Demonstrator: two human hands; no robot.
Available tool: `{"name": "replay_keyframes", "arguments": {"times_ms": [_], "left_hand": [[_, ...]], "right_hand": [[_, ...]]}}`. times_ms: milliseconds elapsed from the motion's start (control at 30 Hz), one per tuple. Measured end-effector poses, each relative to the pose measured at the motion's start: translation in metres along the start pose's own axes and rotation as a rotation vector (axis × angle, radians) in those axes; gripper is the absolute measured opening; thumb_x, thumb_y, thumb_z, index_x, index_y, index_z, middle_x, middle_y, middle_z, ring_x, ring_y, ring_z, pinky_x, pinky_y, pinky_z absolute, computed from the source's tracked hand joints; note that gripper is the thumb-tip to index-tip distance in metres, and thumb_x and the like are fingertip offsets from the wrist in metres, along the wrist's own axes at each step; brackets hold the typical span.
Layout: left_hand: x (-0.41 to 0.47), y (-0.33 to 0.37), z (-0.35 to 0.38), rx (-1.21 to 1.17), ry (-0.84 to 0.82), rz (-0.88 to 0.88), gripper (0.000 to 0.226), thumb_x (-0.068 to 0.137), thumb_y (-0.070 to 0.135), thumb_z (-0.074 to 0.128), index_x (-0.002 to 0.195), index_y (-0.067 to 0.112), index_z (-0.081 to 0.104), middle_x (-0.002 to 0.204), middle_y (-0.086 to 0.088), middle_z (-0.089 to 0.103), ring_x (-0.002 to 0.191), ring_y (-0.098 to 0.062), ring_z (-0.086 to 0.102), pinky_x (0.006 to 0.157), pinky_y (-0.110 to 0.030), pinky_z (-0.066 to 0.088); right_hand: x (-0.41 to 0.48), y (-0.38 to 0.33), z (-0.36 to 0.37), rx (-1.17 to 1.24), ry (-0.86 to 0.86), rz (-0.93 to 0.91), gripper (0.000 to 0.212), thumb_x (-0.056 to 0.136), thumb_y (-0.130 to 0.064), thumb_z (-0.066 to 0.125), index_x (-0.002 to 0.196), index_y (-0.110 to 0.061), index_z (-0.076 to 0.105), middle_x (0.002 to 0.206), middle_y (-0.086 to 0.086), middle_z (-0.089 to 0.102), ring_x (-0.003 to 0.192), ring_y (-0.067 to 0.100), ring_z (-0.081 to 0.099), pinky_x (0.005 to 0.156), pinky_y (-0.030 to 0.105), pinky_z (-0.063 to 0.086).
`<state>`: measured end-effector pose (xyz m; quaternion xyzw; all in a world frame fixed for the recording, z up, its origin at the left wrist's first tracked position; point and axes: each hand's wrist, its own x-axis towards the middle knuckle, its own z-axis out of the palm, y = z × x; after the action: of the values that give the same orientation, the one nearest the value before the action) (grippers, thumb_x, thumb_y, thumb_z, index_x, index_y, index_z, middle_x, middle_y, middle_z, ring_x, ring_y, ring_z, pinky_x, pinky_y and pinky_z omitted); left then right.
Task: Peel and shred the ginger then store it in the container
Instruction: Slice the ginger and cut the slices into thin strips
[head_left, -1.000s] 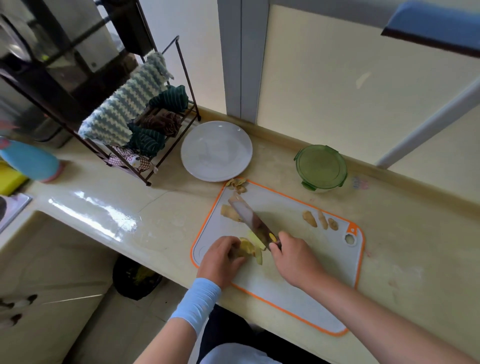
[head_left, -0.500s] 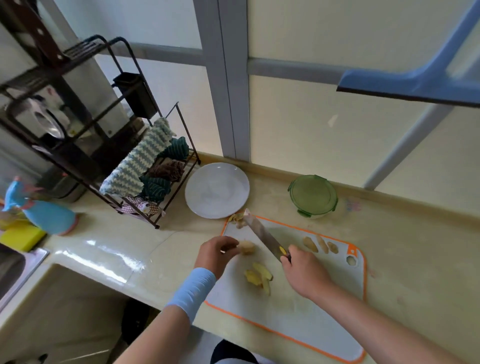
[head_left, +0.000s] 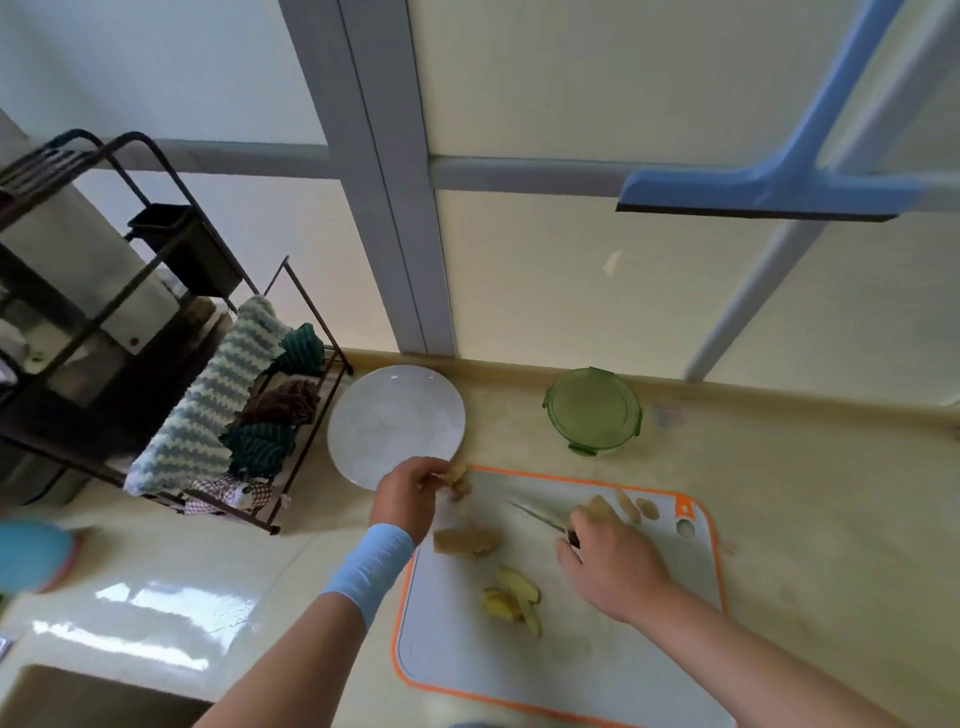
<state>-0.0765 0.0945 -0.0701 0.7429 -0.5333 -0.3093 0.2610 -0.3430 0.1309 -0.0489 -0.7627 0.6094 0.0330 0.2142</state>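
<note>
A white cutting board (head_left: 597, 649) with an orange rim lies on the counter. My right hand (head_left: 608, 561) grips a knife (head_left: 535, 516) whose blade points left and away over the board. At the board's far left corner, my left hand (head_left: 410, 493) pinches a scrap of ginger peel (head_left: 458, 480). A brown ginger chunk (head_left: 465, 540) lies just below it. Yellow peeled ginger pieces (head_left: 511, 597) rest mid-board. More ginger bits (head_left: 631, 506) lie near the board's far right. The green lidded container (head_left: 592, 410) stands behind the board, shut.
A white plate (head_left: 397, 423) sits left of the container. A black wire rack (head_left: 218, 415) with cloths stands farther left. A blue object (head_left: 31, 556) is at the left edge, and a sink corner (head_left: 93, 696) at the bottom left. Windows back the counter.
The camera tilted up. My left hand moved from the board's middle to its far left corner with a ginger scrap. The knife hand shifted right and the blade turned flatter.
</note>
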Motion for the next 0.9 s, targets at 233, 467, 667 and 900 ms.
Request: {"name": "replay_keyframes", "arguments": {"times_ms": [233,467,667,900], "left_hand": [[-0.016,0.021,-0.020,-0.076,0.028,0.196,0.031,0.088,0.001,0.061,0.091,0.029,0.072,0.093,0.019,0.067,0.087,0.006,0.060,0.083,-0.017,0.048],[-0.065,0.032,0.026,0.292,-0.519,0.529,0.052,0.072,0.061,0.070,0.119,0.039,0.068,0.122,0.016,0.057,0.105,-0.003,0.049,0.098,-0.020,0.041],[-0.093,0.017,0.039,0.199,-0.384,0.606,0.038,0.074,0.041,0.077,0.110,0.028,0.076,0.110,0.007,0.062,0.098,-0.015,0.058,0.085,-0.026,0.049],[-0.104,0.016,0.040,0.246,-0.382,0.603,0.033,0.080,0.049,0.066,0.105,0.030,0.076,0.105,0.007,0.062,0.084,-0.014,0.061,0.071,-0.021,0.047]], "right_hand": [[-0.025,0.002,-0.006,-0.009,0.093,-0.261,0.025,0.093,-0.048,0.052,0.104,-0.026,0.051,0.095,-0.007,0.063,0.087,0.020,0.061,0.069,0.036,0.044],[-0.041,0.003,0.001,-0.090,0.163,-0.349,0.030,0.073,-0.047,0.070,0.091,-0.029,0.054,0.076,-0.008,0.062,0.071,0.019,0.062,0.057,0.031,0.042],[-0.047,0.001,0.001,-0.044,0.098,-0.332,0.027,0.081,-0.043,0.069,0.098,-0.025,0.058,0.090,-0.004,0.066,0.086,0.024,0.061,0.068,0.036,0.044],[-0.047,0.008,-0.003,-0.097,0.083,-0.325,0.025,0.089,-0.040,0.063,0.105,-0.023,0.056,0.098,-0.002,0.065,0.092,0.023,0.059,0.068,0.032,0.034]]}}
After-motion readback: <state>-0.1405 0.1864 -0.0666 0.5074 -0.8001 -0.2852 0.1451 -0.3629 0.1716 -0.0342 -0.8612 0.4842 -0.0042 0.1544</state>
